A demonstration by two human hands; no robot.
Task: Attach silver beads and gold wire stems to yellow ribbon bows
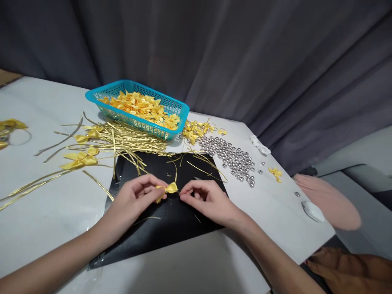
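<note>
My left hand is closed, pinching a yellow satin ribbon bow between thumb and fingers above the black mat. One loop of the bow points right; the rest is partly covered by my fingers. Just right of it, my right hand is closed in a pinch on the end of a thin gold twist tie at the bow. Part of that tie rises from the bow toward the far side of the mat. A grey pointed tip shows behind my right hand, the rest of it hidden.
The black mat lies on a white table. Beyond it are a pile of gold ties and a blue basket of yellow bows. Silver beads, finished-looking bows and a white mouse-shaped object lie rightward.
</note>
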